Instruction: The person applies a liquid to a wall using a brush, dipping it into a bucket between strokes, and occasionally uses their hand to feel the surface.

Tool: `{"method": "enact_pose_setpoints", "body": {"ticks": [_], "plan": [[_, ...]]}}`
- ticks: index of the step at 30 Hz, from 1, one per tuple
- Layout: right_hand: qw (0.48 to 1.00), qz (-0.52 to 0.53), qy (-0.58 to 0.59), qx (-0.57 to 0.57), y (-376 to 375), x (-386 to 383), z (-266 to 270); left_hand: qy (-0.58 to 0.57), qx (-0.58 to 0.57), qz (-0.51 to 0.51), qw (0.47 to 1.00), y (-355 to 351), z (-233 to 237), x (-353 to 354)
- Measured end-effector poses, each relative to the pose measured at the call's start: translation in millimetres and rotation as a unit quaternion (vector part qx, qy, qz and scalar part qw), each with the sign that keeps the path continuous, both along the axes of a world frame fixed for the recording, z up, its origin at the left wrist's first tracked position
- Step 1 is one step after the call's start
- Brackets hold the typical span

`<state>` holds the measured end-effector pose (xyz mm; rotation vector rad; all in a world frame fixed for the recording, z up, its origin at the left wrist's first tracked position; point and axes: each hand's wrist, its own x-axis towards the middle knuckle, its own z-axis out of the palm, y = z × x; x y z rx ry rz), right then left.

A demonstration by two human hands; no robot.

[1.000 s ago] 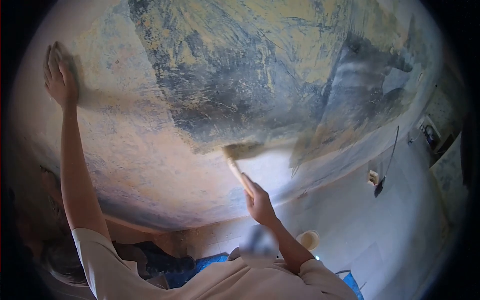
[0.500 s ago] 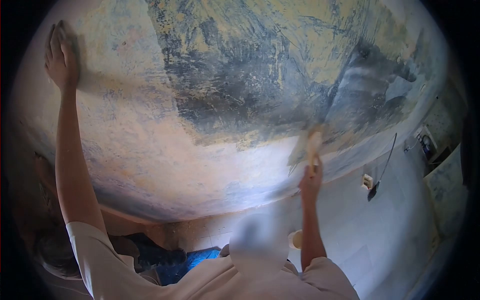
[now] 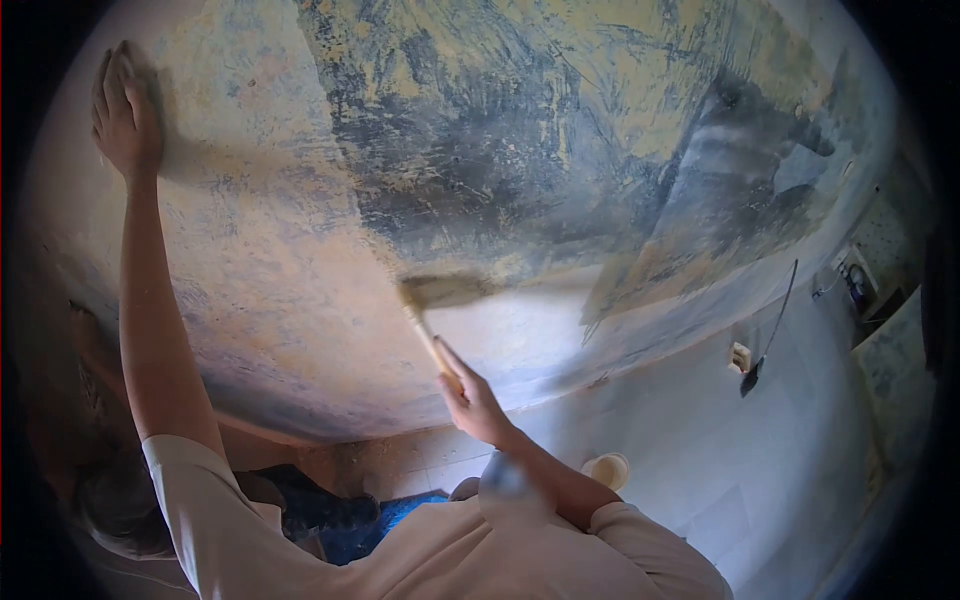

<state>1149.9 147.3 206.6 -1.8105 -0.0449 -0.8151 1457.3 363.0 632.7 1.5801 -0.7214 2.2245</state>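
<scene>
1. Right hand [image 3: 470, 395]: grip closed around the wooden handle of a paintbrush [image 3: 432, 335], one finger extended along the handle, arm raised.
2. Paintbrush: the handle slants up and to the left from the hand. The bristle head [image 3: 445, 291] is blurred and lies against the mottled surface [image 3: 300, 260], at the border between a dark blue-grey patch and a paler, whitish area.
3. Left hand [image 3: 125, 100]: grip wide, holding nothing. Palm and fingers are pressed flat on the same surface at far left, well apart from the paintbrush, with the arm stretched straight.
4. Mottled surface: yellow and dark blue streaks above, orange-pink tones at left.
5. Pale wall [image 3: 700, 450], lower right: carries a socket [image 3: 740, 356], with a dark cable [image 3: 778, 315] hanging just beside it.
6. Round pale container [image 3: 608, 468]: seen just past the right forearm. Its contents cannot be told.
</scene>
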Motion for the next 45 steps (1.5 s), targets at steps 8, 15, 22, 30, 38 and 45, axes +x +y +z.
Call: {"method": "enact_pose_setpoints", "body": {"ticks": [8, 15, 22, 30, 38, 45], "plan": [[0.943, 0.084, 0.191, 0.26, -58.8, -27.0, 29.9, -0.009, 0.014, -0.01, 1.0, 7.5, 1.2, 11.2], [0.891, -0.166, 0.074, 0.417, -104.8, -64.4, 34.5, -0.043, 0.032, -0.016, 0.998, 6.4, 1.4, 11.6], [0.96, -0.005, 0.11, 0.259, -10.4, 12.4, -10.5, -0.039, -0.012, 0.008, 0.999, 6.9, -0.3, 16.8], [0.845, 0.355, 0.25, 0.312, 19.2, 10.4, 47.0, 0.0, -0.004, 0.001, 1.0, 6.4, 0.9, 11.0], [0.85, 0.112, 0.248, 0.452, -74.4, -21.2, 71.2, -0.048, 0.021, 0.019, 0.998, 22.4, -2.9, 35.7], [0.867, -0.103, 0.062, 0.484, -168.8, -73.0, 74.0, 0.033, -0.007, 0.068, 0.997, 62.7, -4.4, 81.5]]}}
